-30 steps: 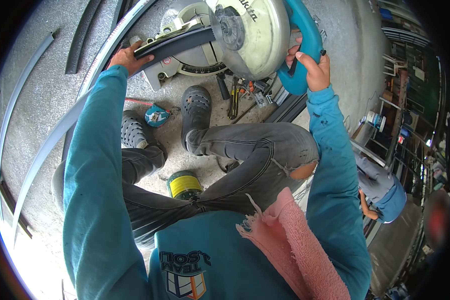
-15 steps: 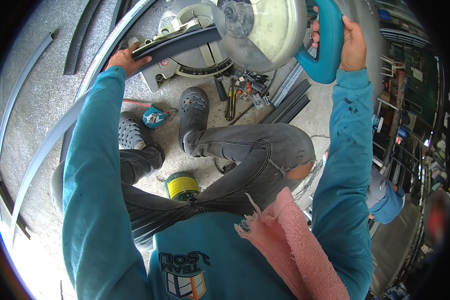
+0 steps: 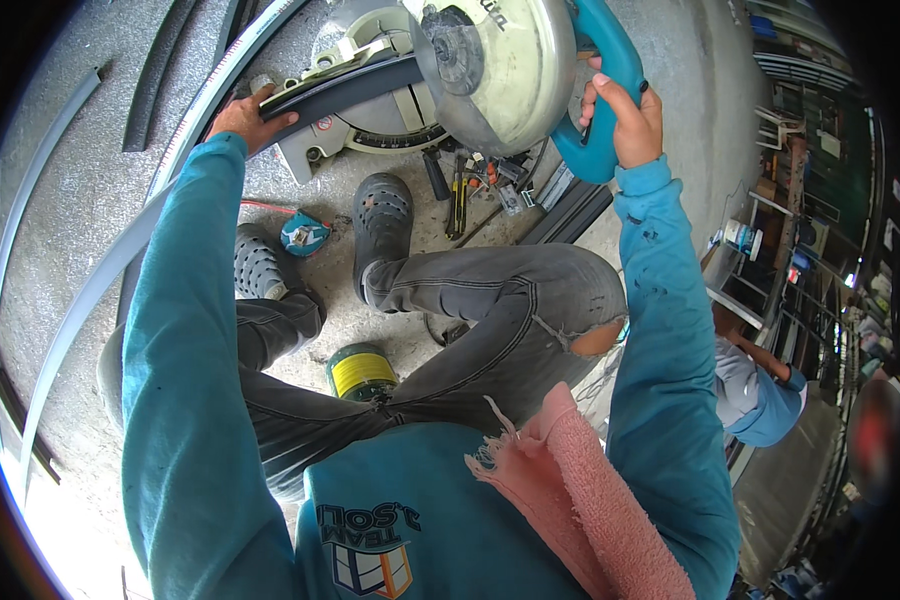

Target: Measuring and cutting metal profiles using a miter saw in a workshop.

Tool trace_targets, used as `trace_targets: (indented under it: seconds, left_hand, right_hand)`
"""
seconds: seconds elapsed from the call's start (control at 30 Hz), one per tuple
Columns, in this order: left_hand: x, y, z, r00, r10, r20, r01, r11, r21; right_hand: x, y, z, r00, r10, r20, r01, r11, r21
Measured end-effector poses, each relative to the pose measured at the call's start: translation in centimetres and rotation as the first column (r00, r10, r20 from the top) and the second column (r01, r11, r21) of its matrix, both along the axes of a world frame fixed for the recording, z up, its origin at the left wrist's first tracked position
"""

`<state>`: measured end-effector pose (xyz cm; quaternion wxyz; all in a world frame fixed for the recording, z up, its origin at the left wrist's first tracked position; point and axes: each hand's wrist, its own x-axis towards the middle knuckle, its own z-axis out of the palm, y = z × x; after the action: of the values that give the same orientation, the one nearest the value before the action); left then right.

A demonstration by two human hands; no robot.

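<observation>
At the upper left, my left hand (image 3: 240, 122) holds down the end of a dark grey metal profile (image 3: 355, 92). The profile lies along the fence of a miter saw, over its pale base (image 3: 315, 150). My right hand (image 3: 632, 122) is wrapped round the teal loop handle (image 3: 625, 45) of the saw. Beside that handle is the saw head's cream blade guard (image 3: 520, 75) with a clear cover, above the profile's right part. The guard hides the far end of the profile, and I cannot make out whether the blade touches it.
On the floor lie a teal tape measure (image 3: 305, 234), a yellow-handled tool (image 3: 457, 205) and dark profile pieces (image 3: 570, 215). A green can with a yellow band (image 3: 362, 372) stands between my legs. Long strips (image 3: 100, 265) curve along the left. Another person (image 3: 760, 395) is at the right.
My right hand has swung the saw handle and head left and slightly lower in the picture, closer over the profile. My left hand stays on the profile's end.
</observation>
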<state>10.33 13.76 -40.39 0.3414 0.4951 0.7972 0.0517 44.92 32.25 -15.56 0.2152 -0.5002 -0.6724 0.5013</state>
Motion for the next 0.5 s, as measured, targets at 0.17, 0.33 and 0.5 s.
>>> trace_targets:
  seconds: [0.17, 0.33, 0.5]
  left_hand:
    - [0.1, 0.0, 0.1, 1.0, 0.002, -0.009, -0.002, 1.0, 0.004]
    - [0.0, -0.1, 0.0, 1.0, 0.001, -0.003, -0.001, 1.0, 0.009]
    - [0.0, 0.0, -0.2, 1.0, -0.001, -0.002, 0.001, 1.0, 0.006]
  right_hand:
    - [0.4, -0.6, -0.9, 0.999, -0.004, -0.039, 0.004, 1.0, 0.001]
    - [0.5, -0.6, -1.3, 0.997, 0.012, -0.074, -0.012, 1.0, -0.001]
    - [0.7, -0.6, -1.4, 0.997, 0.008, -0.073, -0.008, 1.0, 0.005]
